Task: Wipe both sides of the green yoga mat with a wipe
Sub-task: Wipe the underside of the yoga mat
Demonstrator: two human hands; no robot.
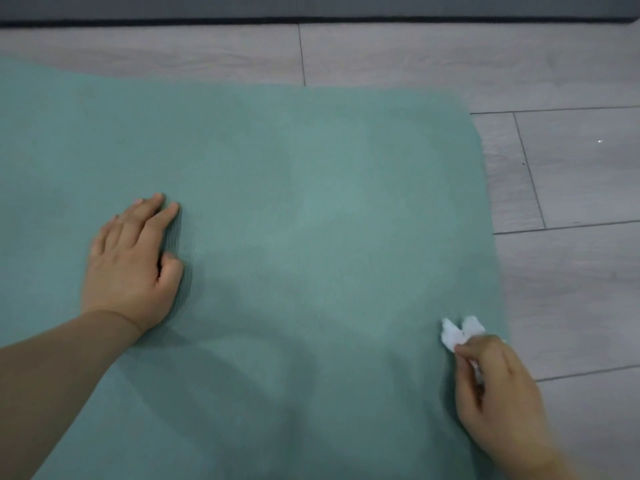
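One green yoga mat lies flat on the pale wood-look floor, filling most of the view; its far edge and its right edge show, with a rounded corner at the upper right, while its left and near ends run out of the picture; a crumpled white wipe sits on the mat just inside the right edge, pinched at the fingertips of the right hand; that hand comes in from the lower right, fingers curled around the wipe, knuckles up, wrist cut off by the frame; the hand and wipe are blurred, so the exact finger hold is hard to make out; the left hand lies palm down on the mat well to the left, fingers straight and close together, thumb tucked toward the palm, forearm reaching in from the lower left corner; a dark band runs across the top beyond the floor, too cut off to identify.
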